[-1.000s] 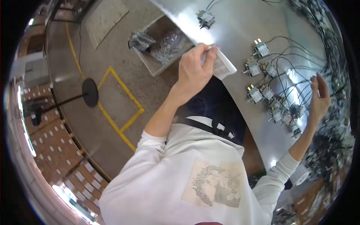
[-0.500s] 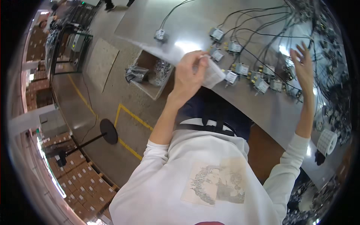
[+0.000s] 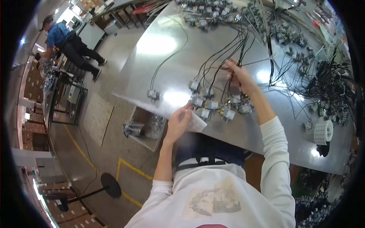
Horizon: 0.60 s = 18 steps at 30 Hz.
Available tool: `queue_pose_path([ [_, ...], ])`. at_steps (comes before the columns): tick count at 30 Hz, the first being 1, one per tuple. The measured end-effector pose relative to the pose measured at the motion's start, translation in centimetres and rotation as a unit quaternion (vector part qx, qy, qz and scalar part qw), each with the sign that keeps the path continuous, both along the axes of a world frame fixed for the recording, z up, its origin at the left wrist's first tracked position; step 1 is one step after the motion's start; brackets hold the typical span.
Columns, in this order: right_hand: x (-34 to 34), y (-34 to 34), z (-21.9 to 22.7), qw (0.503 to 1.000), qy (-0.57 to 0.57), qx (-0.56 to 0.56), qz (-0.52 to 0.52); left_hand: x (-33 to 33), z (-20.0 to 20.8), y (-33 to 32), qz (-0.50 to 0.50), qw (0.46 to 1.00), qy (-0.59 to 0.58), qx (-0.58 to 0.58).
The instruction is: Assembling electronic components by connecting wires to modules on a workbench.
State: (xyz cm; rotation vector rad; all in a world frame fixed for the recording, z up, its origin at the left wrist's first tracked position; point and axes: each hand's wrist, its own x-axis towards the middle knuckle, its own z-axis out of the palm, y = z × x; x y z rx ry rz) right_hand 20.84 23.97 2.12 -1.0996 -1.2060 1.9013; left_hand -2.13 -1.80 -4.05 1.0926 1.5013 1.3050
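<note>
Left hand [image 3: 179, 123] pinching white packet [image 3: 197, 124] at counter's [image 3: 148, 72] near edge, beside units [image 3: 228, 114]. Right hand [image 3: 240, 78] at black cables [image 3: 213, 66], can't tell if gripping. Best gather cables loosely, no yanking units.

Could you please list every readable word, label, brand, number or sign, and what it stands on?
None can be read.
Flat white rectangular piece in the left hand: blurred.
Silvery box-shaped metal parts, white-labelled: too small.
White label roll: too small.
Brown cardboard cartons: too small.
</note>
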Motion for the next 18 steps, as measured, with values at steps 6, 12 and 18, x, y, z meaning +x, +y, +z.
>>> queue_pose_path([
  [6,-2.5,-2.2,1.6,0.99,-0.083,0.104,-0.045,-1.2,-1.9,0.1,0.009,0.998,0.022,-0.053],
  [12,-4.5,-3.5,3.3,0.978,-0.077,0.181,-0.063,-0.6,-3.2,0.0,0.034,0.998,0.03,-0.051],
  [18,-10.4,-1.4,0.6,0.968,0.016,0.226,-0.107,-0.8,-5.3,0.7,0.113,0.989,0.073,-0.055],
])
